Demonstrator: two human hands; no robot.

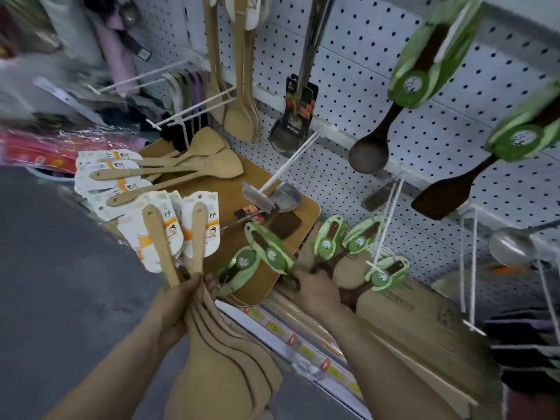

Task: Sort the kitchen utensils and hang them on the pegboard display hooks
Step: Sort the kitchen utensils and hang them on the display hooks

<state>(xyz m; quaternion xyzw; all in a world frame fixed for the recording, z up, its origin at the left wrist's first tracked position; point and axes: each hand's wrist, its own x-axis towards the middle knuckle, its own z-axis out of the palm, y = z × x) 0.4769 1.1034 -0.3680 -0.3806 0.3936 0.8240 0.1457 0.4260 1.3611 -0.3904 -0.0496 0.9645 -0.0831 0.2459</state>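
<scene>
My left hand [181,301] is clenched round a bundle of pale wooden spatulas [224,359]; their blades point down toward me and their handles and white card labels fan up above my fist. My right hand [315,294] is curled round the dark handles of a clutch of green-sleeved utensils [360,239], low over the shelf, just beside the near corner of a wooden board [306,207].

On that board lie loose spatulas [194,171], their cards hanging off its left edge; a steel ladle [285,195]; a dark blade [286,225]; and two more green-sleeved pieces [271,253] near my right hand.

A bare white hook [291,159] juts from the pegboard [363,71] out over the board, its tip above the steel ladle; a thin pair of hooks [389,213] crosses in front of the green sleeves I hold.

On the pegboard hang pale wooden spoons [239,116]; a steel turner [292,122] on a black card; a dark ladle [371,150] and a dark spatula [439,198], each under a green sleeve; further right, a second steel ladle [512,247].

Flat cardboard packs [409,313] lie under my right wrist; the shelf edge [303,350] carries price tags; the goods at far left are too blurred to name.
</scene>
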